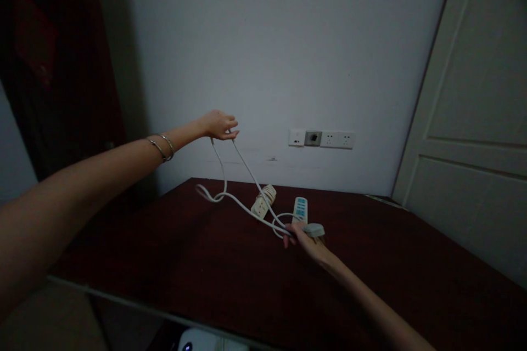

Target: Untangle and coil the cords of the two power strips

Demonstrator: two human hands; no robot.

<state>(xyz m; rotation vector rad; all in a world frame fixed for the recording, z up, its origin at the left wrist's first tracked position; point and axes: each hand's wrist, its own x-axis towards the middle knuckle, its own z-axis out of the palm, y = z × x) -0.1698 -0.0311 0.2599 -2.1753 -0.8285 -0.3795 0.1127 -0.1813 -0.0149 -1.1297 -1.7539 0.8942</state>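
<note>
My left hand (219,124) is raised in front of the wall, its fingers closed on a white power cord (249,171). From there the cord runs taut down to my right hand (303,238), while another stretch hangs in a loose loop on the left. My right hand is closed around strands of the same cord above the table. At that hand is the cord's pale plug (314,230). Just behind stands a white power strip (301,207) with blue sockets, partly hidden by my right hand. Left of it lies a second power strip (263,203), its cord wound round one end.
The dark red table (197,263) reaches back to a pale wall with a row of wall sockets (321,139). A cream door (465,120) stands at the right, dark furniture (61,66) at the left. A white device (201,340) shows below the table's front edge.
</note>
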